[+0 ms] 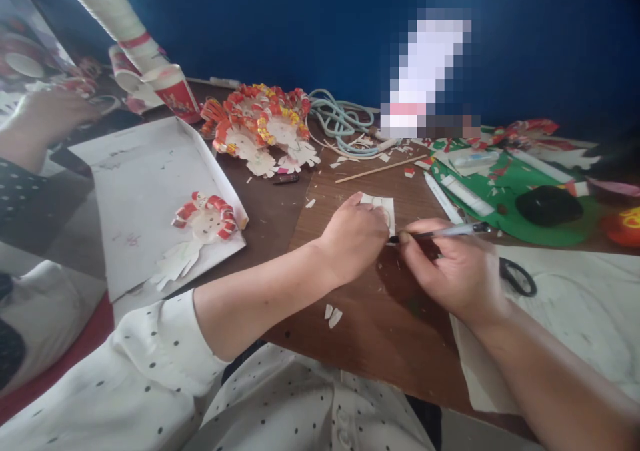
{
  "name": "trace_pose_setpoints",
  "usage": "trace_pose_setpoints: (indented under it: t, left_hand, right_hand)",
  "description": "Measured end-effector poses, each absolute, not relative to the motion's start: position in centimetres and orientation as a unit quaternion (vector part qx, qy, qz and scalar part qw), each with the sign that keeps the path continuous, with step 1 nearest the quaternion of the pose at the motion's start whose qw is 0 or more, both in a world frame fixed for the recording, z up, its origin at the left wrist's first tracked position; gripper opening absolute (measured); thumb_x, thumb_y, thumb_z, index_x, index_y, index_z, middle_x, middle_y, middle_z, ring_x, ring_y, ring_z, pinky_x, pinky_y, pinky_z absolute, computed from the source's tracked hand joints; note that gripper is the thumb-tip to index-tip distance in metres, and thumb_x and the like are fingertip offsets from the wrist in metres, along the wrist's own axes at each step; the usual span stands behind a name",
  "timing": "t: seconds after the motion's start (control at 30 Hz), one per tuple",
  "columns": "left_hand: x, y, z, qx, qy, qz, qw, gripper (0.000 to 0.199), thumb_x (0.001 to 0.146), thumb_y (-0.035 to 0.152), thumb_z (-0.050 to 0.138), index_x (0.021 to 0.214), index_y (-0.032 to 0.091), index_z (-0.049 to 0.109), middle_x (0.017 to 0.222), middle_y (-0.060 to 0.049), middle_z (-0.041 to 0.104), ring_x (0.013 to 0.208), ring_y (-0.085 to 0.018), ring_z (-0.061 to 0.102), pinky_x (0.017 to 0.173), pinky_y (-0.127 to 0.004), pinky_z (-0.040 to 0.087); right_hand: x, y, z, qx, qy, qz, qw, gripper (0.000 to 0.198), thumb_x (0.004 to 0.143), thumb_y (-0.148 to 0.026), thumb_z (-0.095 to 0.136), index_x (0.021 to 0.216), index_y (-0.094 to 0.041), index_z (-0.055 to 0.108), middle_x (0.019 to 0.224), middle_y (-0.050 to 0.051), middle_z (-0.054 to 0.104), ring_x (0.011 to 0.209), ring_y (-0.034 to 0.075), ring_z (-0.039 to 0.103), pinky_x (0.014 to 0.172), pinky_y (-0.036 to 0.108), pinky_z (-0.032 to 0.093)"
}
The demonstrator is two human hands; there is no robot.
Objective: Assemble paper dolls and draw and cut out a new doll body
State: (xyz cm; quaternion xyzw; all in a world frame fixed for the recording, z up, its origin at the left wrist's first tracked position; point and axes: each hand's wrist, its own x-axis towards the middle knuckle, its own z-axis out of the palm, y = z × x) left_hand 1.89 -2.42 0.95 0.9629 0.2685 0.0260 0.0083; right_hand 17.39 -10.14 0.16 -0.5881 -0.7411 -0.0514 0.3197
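My left hand [354, 241] lies on the brown table with its fingers curled over a small piece of white paper [383, 207]. A faint curved line shows on that paper, and the fingers hide part of it. My right hand [453, 264] is closed around a pen [450, 231] with a clear barrel and dark ends. The pen's tip meets the paper's lower right edge, close to my left fingers. Beside my right wrist, a black scissors handle [519, 277] shows partly. Two small white paper scraps [334, 316] lie nearer to my body.
A white box lid [145, 171] holds a red-and-white paper figure [207, 221]. More paper figures [270, 127], a pale blue cord [340, 117] and a thin stick [383, 169] lie behind. Tubes rest on a green sheet [565, 234]. Another person's hand [53, 117] is at left.
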Motion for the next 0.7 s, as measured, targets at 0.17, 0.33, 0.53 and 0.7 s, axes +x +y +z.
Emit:
trace_pose_setpoints:
  t: [0.17, 0.33, 0.53, 0.7]
  left_hand:
    - [1.87, -2.41, 1.09, 0.962, 0.272, 0.02, 0.012, 0.024, 0.09, 0.009, 0.042, 0.099, 0.011, 0.064, 0.098, -0.009, 0.07, 0.099, -0.02, 0.064, 0.104, -0.037, 0.035]
    - [1.86, -2.41, 1.28, 0.963, 0.27, 0.008, 0.016, 0.025, 0.09, 0.009, 0.041, 0.1, 0.01, 0.064, 0.101, -0.009, 0.069, 0.101, -0.02, 0.063, 0.104, -0.037, 0.035]
    - [1.82, -2.42, 1.28, 0.963, 0.268, 0.017, 0.014, 0.023, 0.089, 0.009, 0.043, 0.096, 0.011, 0.064, 0.098, -0.009, 0.07, 0.097, -0.02, 0.064, 0.102, -0.037, 0.036]
    - [1.83, -2.45, 1.21, 0.963, 0.27, 0.015, 0.015, 0.024, 0.09, 0.01, 0.042, 0.099, 0.011, 0.064, 0.1, -0.009, 0.069, 0.099, -0.021, 0.064, 0.104, -0.038, 0.035]
  right_hand:
    - [17.34, -10.13, 0.17, -0.586, -0.742, -0.054, 0.319, 0.008, 0.085, -0.025, 0.06, 0.085, -0.02, 0.066, 0.081, 0.002, 0.073, 0.068, 0.019, 0.068, 0.065, 0.029, 0.049]
    - [17.31, -10.14, 0.09, -0.59, -0.74, -0.051, 0.318, 0.008, 0.085, -0.026, 0.06, 0.086, -0.02, 0.066, 0.083, 0.002, 0.074, 0.069, 0.019, 0.069, 0.064, 0.029, 0.049]
    - [17.24, -10.18, 0.15, -0.591, -0.737, -0.059, 0.322, 0.008, 0.085, -0.026, 0.059, 0.084, -0.021, 0.065, 0.081, 0.001, 0.073, 0.067, 0.018, 0.068, 0.064, 0.03, 0.049]
    - [17.26, -10.17, 0.12, -0.59, -0.739, -0.057, 0.321, 0.007, 0.085, -0.026, 0.059, 0.085, -0.021, 0.065, 0.081, 0.002, 0.073, 0.067, 0.018, 0.068, 0.064, 0.029, 0.049]
